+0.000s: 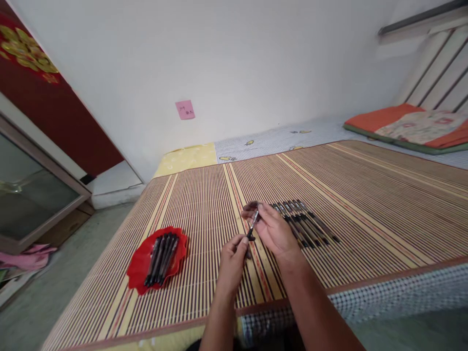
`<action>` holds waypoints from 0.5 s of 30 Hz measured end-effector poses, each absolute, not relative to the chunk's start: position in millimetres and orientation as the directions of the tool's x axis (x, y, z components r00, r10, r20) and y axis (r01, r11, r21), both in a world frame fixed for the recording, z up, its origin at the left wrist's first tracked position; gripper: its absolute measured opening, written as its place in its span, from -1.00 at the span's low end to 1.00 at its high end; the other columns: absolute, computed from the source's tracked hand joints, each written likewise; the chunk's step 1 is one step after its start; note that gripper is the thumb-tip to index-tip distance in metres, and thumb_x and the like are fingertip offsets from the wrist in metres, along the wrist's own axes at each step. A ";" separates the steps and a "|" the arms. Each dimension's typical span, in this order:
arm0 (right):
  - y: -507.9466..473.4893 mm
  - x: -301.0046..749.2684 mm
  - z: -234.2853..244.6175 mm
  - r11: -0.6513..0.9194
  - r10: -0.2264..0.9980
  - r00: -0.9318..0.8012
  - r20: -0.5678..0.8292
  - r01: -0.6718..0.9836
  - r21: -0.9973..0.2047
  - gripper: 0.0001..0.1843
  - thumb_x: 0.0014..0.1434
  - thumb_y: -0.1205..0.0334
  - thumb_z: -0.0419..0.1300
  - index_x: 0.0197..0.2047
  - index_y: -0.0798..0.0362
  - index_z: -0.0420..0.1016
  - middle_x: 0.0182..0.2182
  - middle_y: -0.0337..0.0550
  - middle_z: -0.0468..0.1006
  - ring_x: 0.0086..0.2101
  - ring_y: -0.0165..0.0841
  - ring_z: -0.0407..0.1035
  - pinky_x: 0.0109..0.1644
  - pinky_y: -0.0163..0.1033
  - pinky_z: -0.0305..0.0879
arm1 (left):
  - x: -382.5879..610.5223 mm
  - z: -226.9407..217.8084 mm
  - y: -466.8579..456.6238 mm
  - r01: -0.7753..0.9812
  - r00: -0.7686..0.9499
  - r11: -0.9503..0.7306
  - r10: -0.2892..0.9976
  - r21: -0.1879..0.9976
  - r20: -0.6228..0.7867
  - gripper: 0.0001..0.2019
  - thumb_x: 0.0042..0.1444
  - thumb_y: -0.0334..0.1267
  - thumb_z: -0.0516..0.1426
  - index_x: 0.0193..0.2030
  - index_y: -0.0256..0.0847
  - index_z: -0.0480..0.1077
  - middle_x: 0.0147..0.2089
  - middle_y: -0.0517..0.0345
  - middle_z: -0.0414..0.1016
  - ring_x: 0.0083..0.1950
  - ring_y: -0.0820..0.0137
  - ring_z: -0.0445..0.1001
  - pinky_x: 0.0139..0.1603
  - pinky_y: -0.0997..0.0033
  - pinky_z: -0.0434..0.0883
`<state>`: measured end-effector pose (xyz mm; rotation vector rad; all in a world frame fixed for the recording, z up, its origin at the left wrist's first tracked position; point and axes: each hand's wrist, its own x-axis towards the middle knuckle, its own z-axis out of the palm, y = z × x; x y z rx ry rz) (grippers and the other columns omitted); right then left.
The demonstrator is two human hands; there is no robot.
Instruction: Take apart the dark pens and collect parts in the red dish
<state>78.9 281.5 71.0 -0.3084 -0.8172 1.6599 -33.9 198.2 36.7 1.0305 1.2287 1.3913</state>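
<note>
Between my two hands a dark pen [253, 223] slants up over the mat. Its lower end is pinched by the thumb and fingers of my left hand [234, 253]. My right hand [274, 229] has its thumb and fingers closed round the upper end, and its other fingers curl loosely behind. Just right of that hand lies a row of several black pens [310, 224], side by side on the mat; the hand hides part of the nearest ones. Off to the left, a red scalloped plate [137, 268] holds several more black pens [163, 258] in a bundle.
A striped bamboo mat [197, 209] covers the bed. Orange floral bedding [395, 124] is folded at the far right beside a slatted headboard [442, 68]. A pink note [185, 109] sticks to the white wall. On the left stands a glass-panelled door [32, 190].
</note>
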 end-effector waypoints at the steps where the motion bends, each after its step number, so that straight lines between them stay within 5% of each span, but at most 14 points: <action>1: 280.9 78.4 70.9 -0.064 0.936 -0.274 0.221 -0.750 -0.659 -0.81 0.17 0.09 0.40 -0.21 0.01 0.65 -0.21 -0.14 0.63 -0.19 -0.29 0.53 0.18 -0.01 0.41 | -33.7 36.9 198.2 -0.164 -0.163 -0.010 0.986 0.986 -0.018 -0.63 0.16 0.09 0.25 -0.28 -0.25 0.50 -0.48 0.29 0.23 -0.47 0.53 0.12 -0.46 0.54 0.10; 15: 277.7 78.9 69.2 -0.098 0.913 -0.348 0.211 -0.691 -0.716 -0.76 0.17 0.04 0.40 -0.19 0.01 0.65 -0.22 -0.13 0.63 -0.21 -0.29 0.53 0.11 -0.02 0.46 | -32.2 44.3 197.3 -0.265 -0.153 -0.015 0.988 0.964 -0.027 -0.58 0.10 0.12 0.30 -0.29 -0.27 0.49 -0.51 0.34 0.20 -0.51 0.57 0.07 -0.50 0.57 0.08</action>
